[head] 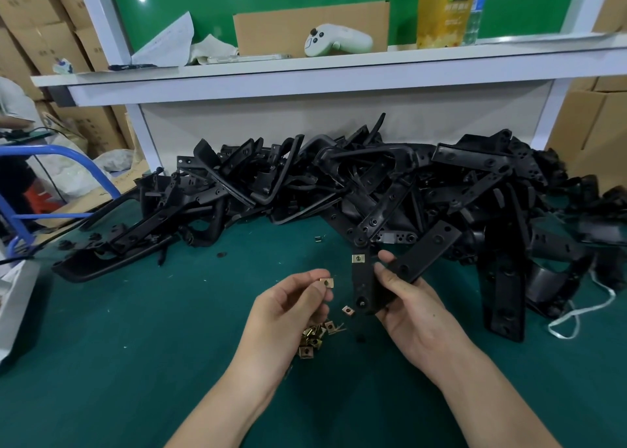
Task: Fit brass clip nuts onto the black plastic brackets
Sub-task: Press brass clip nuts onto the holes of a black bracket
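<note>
One brass clip nut [327, 282] is pinched between thumb and fingertip of the left hand [291, 307], whose other fingers are loosely curled; it is held just to the left of the bracket [364, 286], close but not touching. That V-shaped black bracket is gripped in the right hand [412, 307], closed around its lower bend, so that one arm is stood nearly upright and the other is slanted up and away to the right. A fitted nut [358, 258] is already seated on the upright arm's upper end, above the held nut. The upright arm is nearest the left hand, so a short sideways approach from the left is judged to be called for. More loose nuts [314, 337] are heaped on the green bench [135, 329] below and left of the bracket, one stray nut [348, 310] lying just beside its lower end. The unfinished bracket pile [339, 183] is stacked beyond it
</note>
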Tool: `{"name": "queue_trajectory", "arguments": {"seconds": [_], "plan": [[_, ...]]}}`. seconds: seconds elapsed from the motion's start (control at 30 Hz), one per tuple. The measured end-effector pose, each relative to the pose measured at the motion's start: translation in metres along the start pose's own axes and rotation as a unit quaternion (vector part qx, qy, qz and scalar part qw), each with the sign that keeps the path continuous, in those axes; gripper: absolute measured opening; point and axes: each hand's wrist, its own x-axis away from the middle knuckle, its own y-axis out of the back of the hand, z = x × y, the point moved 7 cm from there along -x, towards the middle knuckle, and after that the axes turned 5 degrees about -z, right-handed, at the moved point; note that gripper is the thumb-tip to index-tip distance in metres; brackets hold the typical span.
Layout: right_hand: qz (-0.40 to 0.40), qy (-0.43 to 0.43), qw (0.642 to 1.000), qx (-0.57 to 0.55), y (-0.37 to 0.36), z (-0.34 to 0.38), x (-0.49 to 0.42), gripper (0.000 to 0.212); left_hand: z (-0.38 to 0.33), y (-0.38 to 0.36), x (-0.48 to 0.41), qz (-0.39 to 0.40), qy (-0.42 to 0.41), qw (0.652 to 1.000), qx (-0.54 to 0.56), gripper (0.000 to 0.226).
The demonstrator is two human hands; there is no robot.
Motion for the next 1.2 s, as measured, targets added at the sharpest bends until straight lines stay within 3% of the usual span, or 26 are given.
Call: {"name": "queue_trajectory", "arguments": {"seconds": [0.17,0.37,1.2], "plan": [[0.002,0.003,1.000,0.009,-0.001,0.000,0.001,0.048,0.003,-0.006,0.003,0.030,-0.003,0.999,-0.044,0.025],[0.003,0.006,1.000,0.019,0.000,0.001,0.001,0.045,0.013,-0.013,0.005,0.044,0.026,0.998,-0.021,0.020],[0.023,0.016,0.999,0.047,-0.006,0.000,0.004,0.044,0.015,-0.017,0.006,0.031,0.037,0.999,0.009,0.025]]}}
